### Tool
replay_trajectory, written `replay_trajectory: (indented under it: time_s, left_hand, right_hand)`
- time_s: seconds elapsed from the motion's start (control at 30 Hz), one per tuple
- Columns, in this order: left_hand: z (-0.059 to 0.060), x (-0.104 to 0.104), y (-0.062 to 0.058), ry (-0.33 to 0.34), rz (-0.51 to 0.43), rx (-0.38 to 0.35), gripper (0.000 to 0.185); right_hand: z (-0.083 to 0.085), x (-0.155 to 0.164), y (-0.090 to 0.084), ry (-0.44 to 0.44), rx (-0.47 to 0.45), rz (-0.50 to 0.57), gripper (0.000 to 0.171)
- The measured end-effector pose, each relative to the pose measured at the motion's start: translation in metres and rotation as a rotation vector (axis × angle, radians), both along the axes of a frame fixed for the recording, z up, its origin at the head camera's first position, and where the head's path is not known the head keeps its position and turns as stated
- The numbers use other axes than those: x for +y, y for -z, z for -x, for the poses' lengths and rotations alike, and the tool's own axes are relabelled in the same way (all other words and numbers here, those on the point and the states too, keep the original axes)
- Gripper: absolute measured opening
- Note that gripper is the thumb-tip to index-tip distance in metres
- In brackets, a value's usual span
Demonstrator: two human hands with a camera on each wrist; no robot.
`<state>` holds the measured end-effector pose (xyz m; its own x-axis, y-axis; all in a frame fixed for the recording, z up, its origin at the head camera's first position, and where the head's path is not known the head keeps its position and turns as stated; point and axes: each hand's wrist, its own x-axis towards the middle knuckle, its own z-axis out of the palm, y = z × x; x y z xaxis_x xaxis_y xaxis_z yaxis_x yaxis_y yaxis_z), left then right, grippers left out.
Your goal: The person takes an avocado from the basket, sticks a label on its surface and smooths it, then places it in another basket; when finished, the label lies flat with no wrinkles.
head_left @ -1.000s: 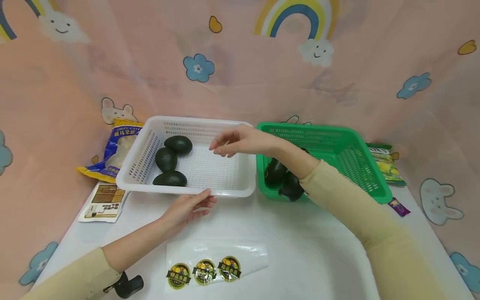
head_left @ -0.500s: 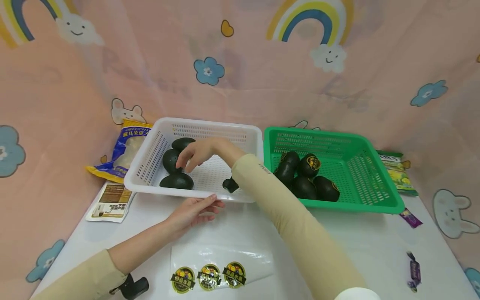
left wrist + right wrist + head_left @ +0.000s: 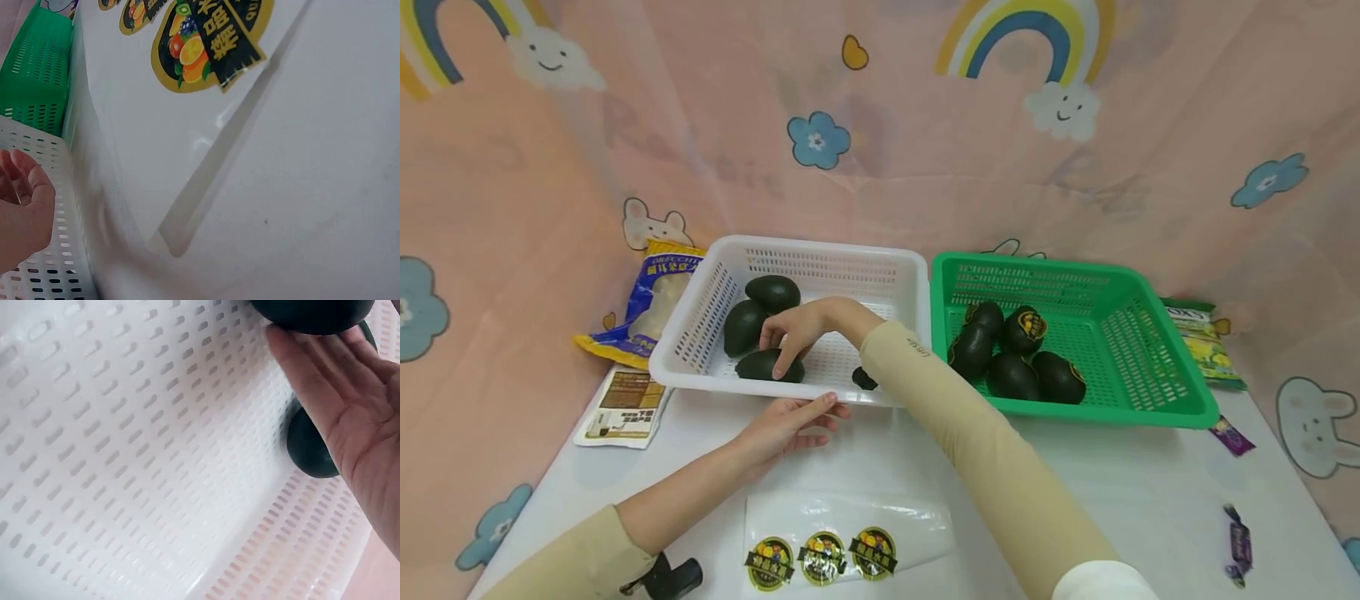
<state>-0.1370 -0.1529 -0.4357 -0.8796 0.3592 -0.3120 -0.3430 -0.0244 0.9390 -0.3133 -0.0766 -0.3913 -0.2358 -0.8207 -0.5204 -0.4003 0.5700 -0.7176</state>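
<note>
Three dark green avocados lie in the left part of a white perforated basket (image 3: 895,265). My right hand (image 3: 802,327) reaches into it and grips the front avocado (image 3: 756,365), thumb on the near side and fingers behind. In the right wrist view, fingertips touch the underside of that avocado (image 3: 312,315), while another avocado (image 3: 310,447) sits beyond the hand. The other two, a left avocado (image 3: 743,327) and a back avocado (image 3: 772,292), rest beside it. At the basket's front rim is my left hand (image 3: 782,429), thumb against the rim, fingers loosely extended.
To the right, a green basket (image 3: 1138,367) holds several avocados (image 3: 1013,377) with round stickers. A clear sheet with three fruit stickers (image 3: 823,557) lies in front. Snack packages (image 3: 651,304) stand left, a green packet (image 3: 1206,342) right, and a wrapped candy (image 3: 1238,546) lies right front.
My right hand has moved left and down from above the white basket to the front avocado, which has shifted slightly right. The left hand stays at the rim.
</note>
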Motion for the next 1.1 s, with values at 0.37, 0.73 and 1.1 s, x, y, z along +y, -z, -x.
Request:
replay_trajectory:
  time_s: [0.37,0.73,1.1]
  left_hand:
    - [0.001,0.003,0.000,0.002,0.053,0.003,0.041]
    - [-0.002,0.004,0.003,-0.050,0.066,0.015,0.039]
    - [-0.002,0.006,0.001,-0.046,0.047,0.018,0.034]
  right_hand:
    - [-0.002,0.062,-0.064,0.039,0.078,0.128,0.063]
    - [-0.082,0.235,-0.078,0.258,0.115,0.509,0.067]
    - [-0.178,0.302,0.027,0.593,0.290,0.377,0.063]
